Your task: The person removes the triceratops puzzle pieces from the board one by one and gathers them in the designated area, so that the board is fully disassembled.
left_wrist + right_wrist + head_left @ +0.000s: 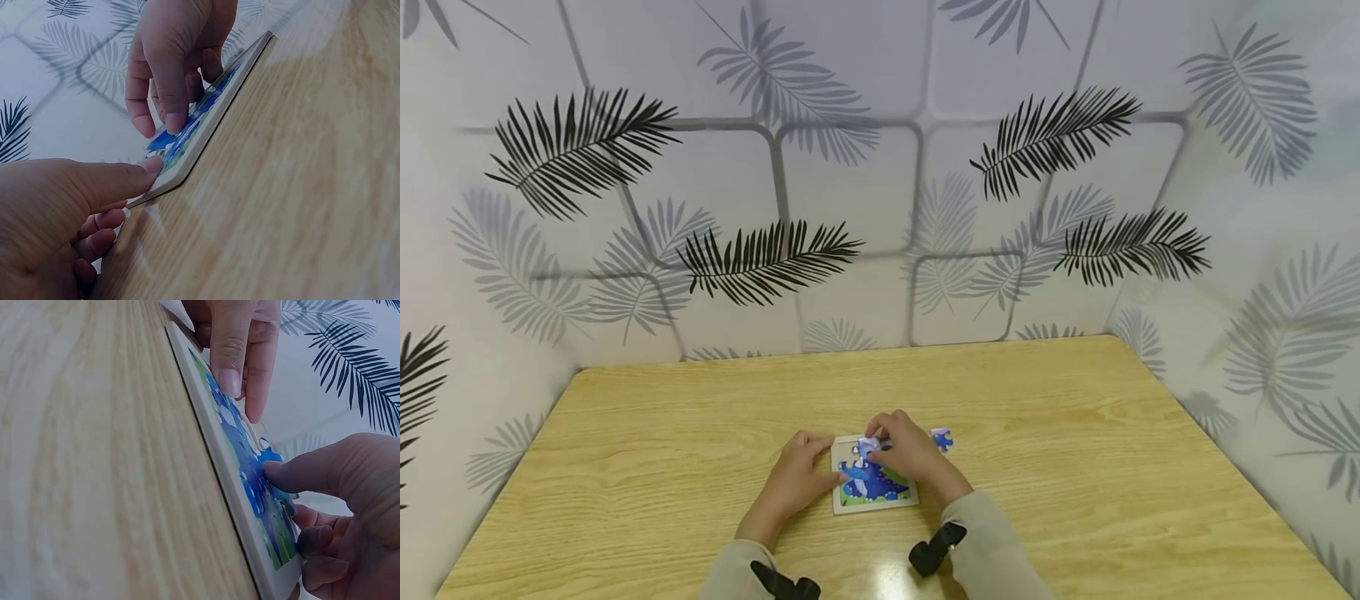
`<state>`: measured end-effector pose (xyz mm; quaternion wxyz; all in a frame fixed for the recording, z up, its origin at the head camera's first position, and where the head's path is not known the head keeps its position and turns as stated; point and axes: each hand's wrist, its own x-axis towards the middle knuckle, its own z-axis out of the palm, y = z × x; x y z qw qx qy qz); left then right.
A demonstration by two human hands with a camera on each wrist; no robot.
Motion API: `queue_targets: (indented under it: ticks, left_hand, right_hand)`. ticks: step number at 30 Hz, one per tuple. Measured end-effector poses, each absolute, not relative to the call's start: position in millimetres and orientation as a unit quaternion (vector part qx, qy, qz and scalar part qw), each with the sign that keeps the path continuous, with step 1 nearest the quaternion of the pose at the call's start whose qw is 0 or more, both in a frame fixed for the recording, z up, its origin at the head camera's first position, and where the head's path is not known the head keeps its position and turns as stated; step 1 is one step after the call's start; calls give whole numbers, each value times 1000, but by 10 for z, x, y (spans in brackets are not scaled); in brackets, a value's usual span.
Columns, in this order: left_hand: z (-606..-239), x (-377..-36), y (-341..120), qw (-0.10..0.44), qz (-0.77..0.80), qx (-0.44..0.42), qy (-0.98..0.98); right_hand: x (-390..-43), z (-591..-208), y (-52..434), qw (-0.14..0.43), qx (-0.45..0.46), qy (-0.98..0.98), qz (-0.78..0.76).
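A square jigsaw puzzle in a pale tray (877,507) lies flat on the table, its picture a blue dinosaur on green. My left hand (793,477) grips the tray's left side, with the thumb (134,178) over the rim and the other fingers bent beside the edge. Over the upper part of the picture, my right hand (912,452) pinches a blue puzzle piece (270,455) between thumb and fingers. Those fingers partly hide the piece, and whether it sits in its slot I cannot tell. Another blue-and-white puzzle piece (942,439) lies loose right of the tray.
The wood-grain table (700,433) stretches out on both sides of the tray. Behind it stands a pale wall (850,308) with a leaf pattern. A black strap-on camera (934,552) sits on the right sleeve, and another (784,583) on the left.
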<state>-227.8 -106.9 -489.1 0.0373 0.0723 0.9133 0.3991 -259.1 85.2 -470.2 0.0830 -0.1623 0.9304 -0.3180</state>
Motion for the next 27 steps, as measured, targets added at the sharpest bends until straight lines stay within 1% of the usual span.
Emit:
queue_targets:
  ticks: [8,13,24,27]
  left_hand:
    - [-4874,-2275,-1076,35,406,71,910]
    - [-4875,-2283,-1070,38,409,70,909]
    - [-4883,-2276,-1073,37,408,72,910]
    - [-4882,-2276,-1069,39,407,70,910]
  right_hand:
    - [-2579,-4734,836,53,-166,929,-327]
    - [-2566,-4769,846,39,-148,929,-338]
    - [-2555,-4757,888,57,-140,897,-415]
    - [-2562,-4743,919,53,-140,885,-440]
